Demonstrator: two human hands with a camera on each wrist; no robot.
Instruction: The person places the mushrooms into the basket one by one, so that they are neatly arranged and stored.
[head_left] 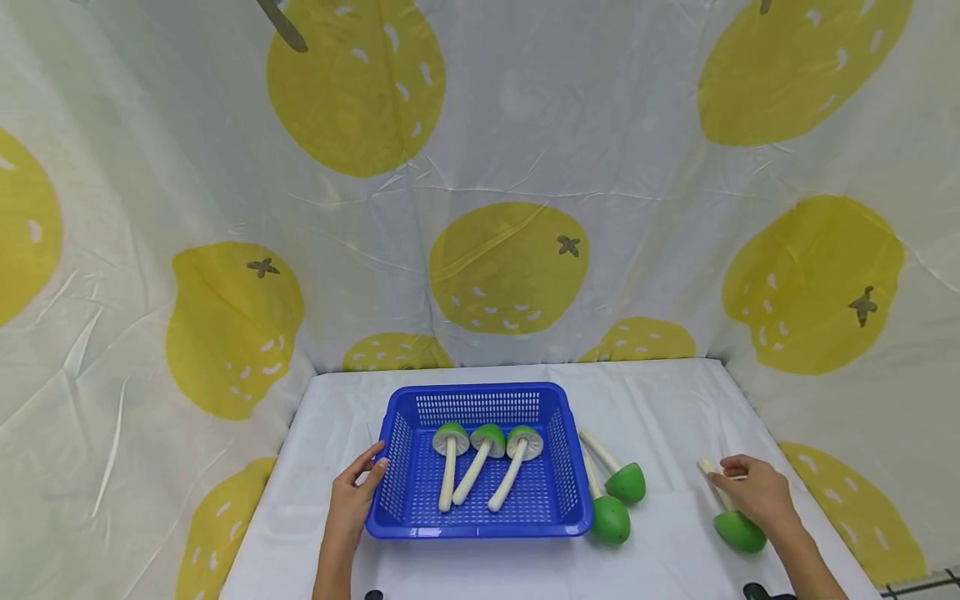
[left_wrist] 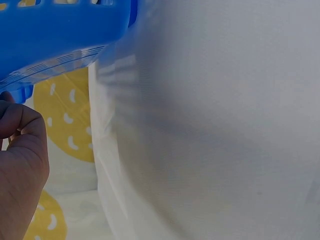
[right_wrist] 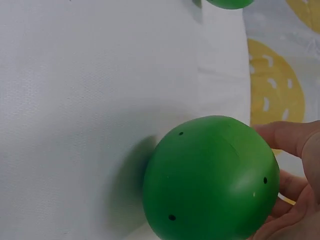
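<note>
On the white-clothed bench (head_left: pixel 667 417) sits one blue, rectangular, perforated plastic basket (head_left: pixel 480 532), with three green-capped, white-stemmed mushroom shapes (head_left: pixel 474 471) lying inside. Two matching mushrooms (head_left: pixel 611 521) lie just beside its right side; a sixth mushroom (head_left: pixel 738 532) is well apart, near the bench's right edge. Of the two hands, the left hand (head_left: pixel 351 500) pinches the basket's left rim; the right hand (head_left: pixel 759 492) is at the sixth's stem, thumb and fingers parted, whether gripping I cannot tell.
</note>
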